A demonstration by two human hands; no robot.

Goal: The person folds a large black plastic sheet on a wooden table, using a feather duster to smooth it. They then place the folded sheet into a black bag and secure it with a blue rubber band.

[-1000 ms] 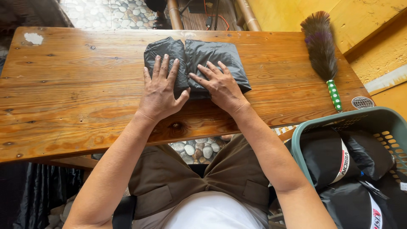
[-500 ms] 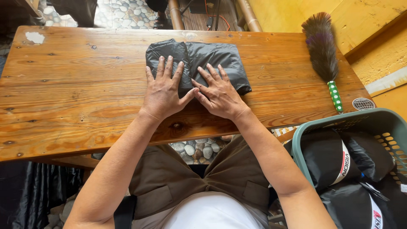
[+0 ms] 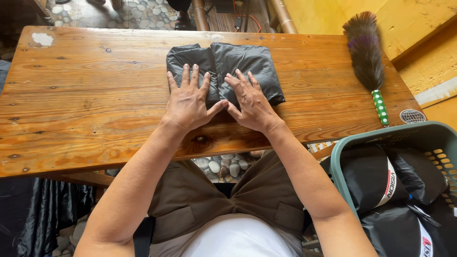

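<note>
Both flat, open hands, left hand [image 3: 189, 102] and right hand [image 3: 250, 104], slid down the folded black garment [image 3: 223, 62]; basket [image 3: 347, 157] holds dark clothes.

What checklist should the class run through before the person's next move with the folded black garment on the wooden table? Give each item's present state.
1. Both hands flat on the folded black garment: ok; left hand and right hand press its near edge with fingers spread.
2. Garment fully on the wooden table: ok; no part overhangs.
3. Fold even: not ok; a crease splits it into two bulging halves.
4. Feather duster apart from the garment: ok.
5. Room in the green basket: cannot tell; dark items fill the visible part.
</note>
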